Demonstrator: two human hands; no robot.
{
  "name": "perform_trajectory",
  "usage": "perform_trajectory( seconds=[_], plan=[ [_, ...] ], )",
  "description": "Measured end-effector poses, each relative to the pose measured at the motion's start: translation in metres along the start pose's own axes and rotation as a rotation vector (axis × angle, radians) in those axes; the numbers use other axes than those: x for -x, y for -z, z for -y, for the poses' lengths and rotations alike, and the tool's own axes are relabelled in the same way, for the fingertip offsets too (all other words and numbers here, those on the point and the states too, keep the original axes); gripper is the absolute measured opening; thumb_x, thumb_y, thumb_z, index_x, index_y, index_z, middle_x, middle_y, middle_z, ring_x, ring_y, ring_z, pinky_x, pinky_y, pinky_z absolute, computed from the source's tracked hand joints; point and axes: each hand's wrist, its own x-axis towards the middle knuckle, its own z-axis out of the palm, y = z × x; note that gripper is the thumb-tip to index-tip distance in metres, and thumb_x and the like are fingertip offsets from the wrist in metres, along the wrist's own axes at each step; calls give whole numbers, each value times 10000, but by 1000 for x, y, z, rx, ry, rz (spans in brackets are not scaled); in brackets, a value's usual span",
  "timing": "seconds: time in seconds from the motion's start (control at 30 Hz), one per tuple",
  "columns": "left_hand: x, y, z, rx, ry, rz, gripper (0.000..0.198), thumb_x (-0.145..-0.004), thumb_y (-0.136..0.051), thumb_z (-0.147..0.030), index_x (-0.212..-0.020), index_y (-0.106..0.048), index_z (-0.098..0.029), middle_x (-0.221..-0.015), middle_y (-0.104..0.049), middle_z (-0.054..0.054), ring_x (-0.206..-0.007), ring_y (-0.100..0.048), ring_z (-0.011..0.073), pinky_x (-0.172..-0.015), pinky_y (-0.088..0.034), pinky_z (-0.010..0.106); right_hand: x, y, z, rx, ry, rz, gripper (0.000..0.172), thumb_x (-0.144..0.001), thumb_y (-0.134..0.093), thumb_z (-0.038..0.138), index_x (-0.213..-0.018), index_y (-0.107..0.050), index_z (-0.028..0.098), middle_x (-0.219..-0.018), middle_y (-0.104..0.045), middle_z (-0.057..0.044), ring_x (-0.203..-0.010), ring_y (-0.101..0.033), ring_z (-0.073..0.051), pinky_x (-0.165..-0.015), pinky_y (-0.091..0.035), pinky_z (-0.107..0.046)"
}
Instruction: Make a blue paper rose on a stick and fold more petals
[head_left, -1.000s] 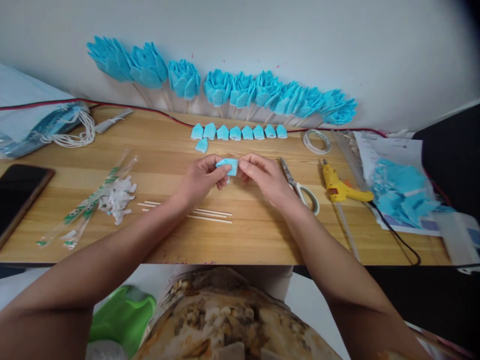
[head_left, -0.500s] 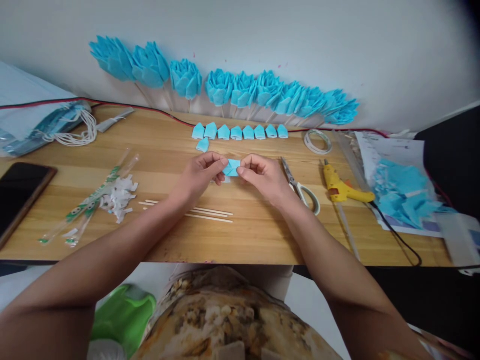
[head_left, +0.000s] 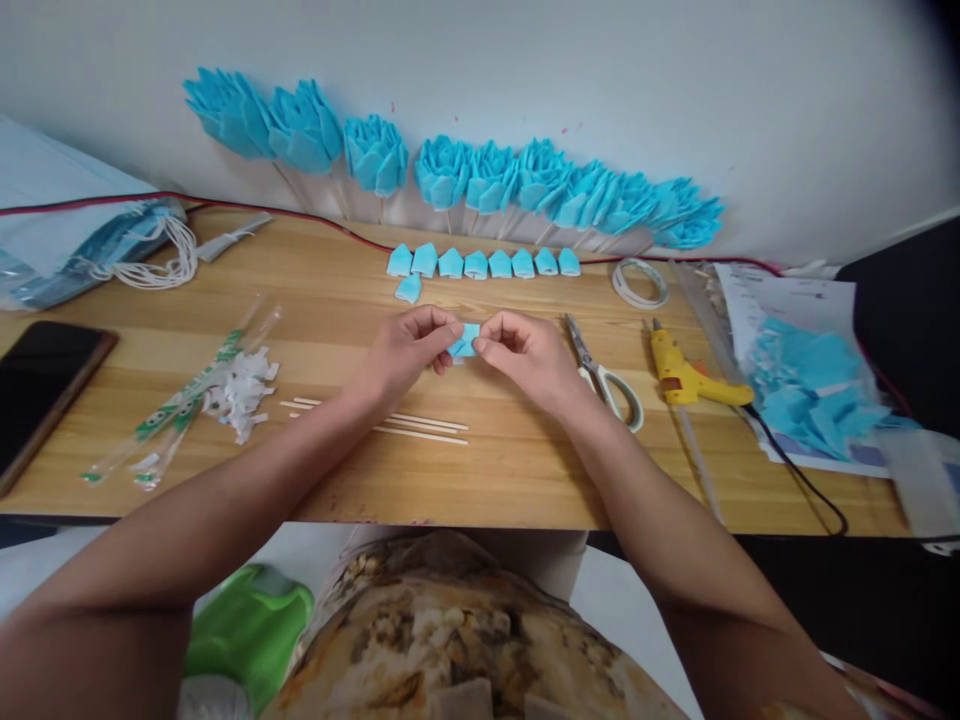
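Note:
Between my two hands is a small piece of blue felt-like material (head_left: 466,341) with folded edges. My left hand (head_left: 420,345) pinches its left side between thumb and fingers. The right side is pinched by my right hand (head_left: 517,350) in the same way. Just beyond my hands lies a row of folded blue petals (head_left: 475,264), each with a pointed top, and a single petal (head_left: 408,289) sits in front of the row's left end. Thin wooden sticks (head_left: 424,425) lie partly under my left forearm.
Blue flowers on sticks (head_left: 442,172) lean along the wall. Scissors (head_left: 592,365), a tape roll (head_left: 639,283), a yellow glue gun (head_left: 690,375) and blue scraps (head_left: 810,385) are to the right. White paper bits (head_left: 238,395), plastic wrappers (head_left: 184,400) and a phone (head_left: 49,390) are to the left.
Both hands have drawn slightly closer together, and less of the blue piece shows between them. The whole view has shifted a little.

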Motion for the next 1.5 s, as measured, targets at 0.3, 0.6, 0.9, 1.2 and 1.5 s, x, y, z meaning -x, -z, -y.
perform_trajectory(
  seconds=[0.3, 0.6, 0.9, 1.2, 1.5],
  plan=[
    [-1, 0, 0, 23, 23, 73, 384, -752, -794, -513, -788, -637, -164, -604, -628, 2, -533, -570, 106, -523, -474, 223, -2, 0, -3, -38, -8, -41, 178, -778, -656, 355, -717, -577, 207, -650, -534, 36, -597, -421, -109, -576, -337, -271],
    [1, 1, -1, -73, 12, 64, 276, -715, -792, -371, -685, -621, -157, -593, -615, -9, -523, -542, 87, -522, -461, 210, -2, -1, -3, -17, 12, -42, 161, -798, -641, 330, -717, -577, 206, -655, -554, 33, -583, -424, -105, -583, -357, -272],
    [2, 1, -5, -110, -42, 15, 190, -729, -751, -300, -664, -611, -190, -573, -627, -8, -505, -536, 101, -530, -465, 225, -5, 18, 0, 9, 72, -57, 250, -867, -632, 446, -867, -693, 204, -749, -628, 10, -675, -533, -120, -641, -420, -266],
    [2, -1, 0, -104, -34, -26, 124, -731, -686, -253, -654, -625, -177, -579, -630, -4, -495, -526, 92, -515, -441, 221, 22, 113, -10, 369, 56, -515, 175, -872, -612, 277, -932, -749, 186, -733, -688, 2, -621, -610, -132, -569, -457, -251],
    [-1, 1, 3, -41, -37, -19, 165, -698, -725, -299, -681, -619, -173, -575, -628, -13, -518, -548, 101, -516, -442, 223, 43, 80, -51, 829, -100, -461, 118, -867, -650, 185, -933, -748, 188, -926, -771, -66, -880, -694, -216, -811, -505, -329]
  ],
)
